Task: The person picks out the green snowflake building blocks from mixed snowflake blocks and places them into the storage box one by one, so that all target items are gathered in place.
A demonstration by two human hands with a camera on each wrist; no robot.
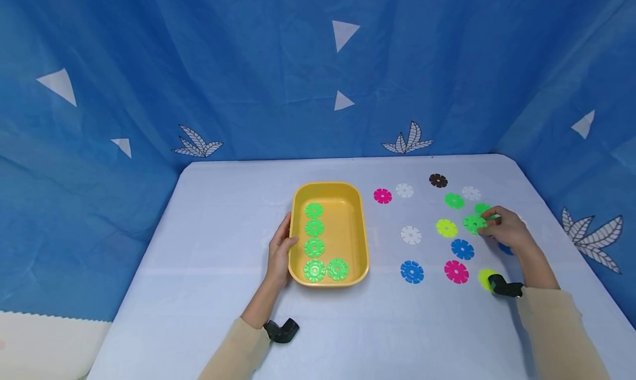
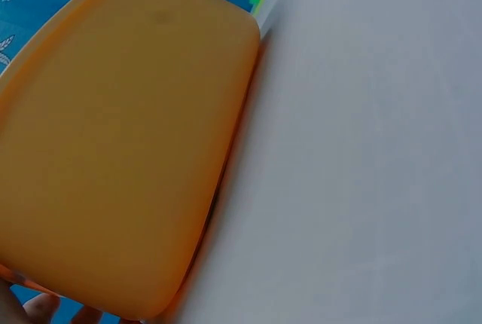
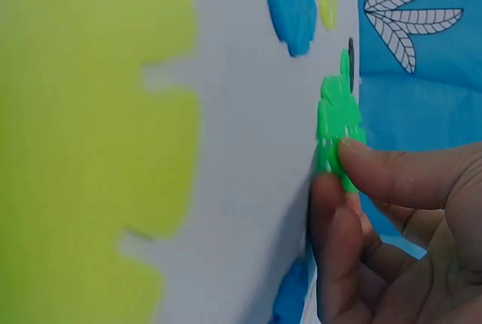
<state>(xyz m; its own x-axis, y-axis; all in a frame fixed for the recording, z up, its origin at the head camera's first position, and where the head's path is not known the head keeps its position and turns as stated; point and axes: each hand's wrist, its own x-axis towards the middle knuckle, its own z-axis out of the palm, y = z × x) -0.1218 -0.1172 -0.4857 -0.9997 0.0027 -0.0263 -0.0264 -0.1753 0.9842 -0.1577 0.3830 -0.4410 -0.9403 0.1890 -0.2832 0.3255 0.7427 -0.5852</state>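
Hands [image 1: 508, 228] on tray [image 1: 348, 225], disc [image 3: 339, 109] (notched, green)

You can read no text, label, brand, number or sign in any of your 3 views.

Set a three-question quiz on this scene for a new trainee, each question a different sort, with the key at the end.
1. Count: how many green discs lie inside the yellow tray?

2. True or false: the left hand holds the yellow tray by its left side.

3. Multiple choice: what colour is the disc pinched by the right hand?
A) pink
B) green
C) blue

Key:
1. Five.
2. True; the thumb is over the rim in the head view.
3. B; the right wrist view shows thumb and finger on it.
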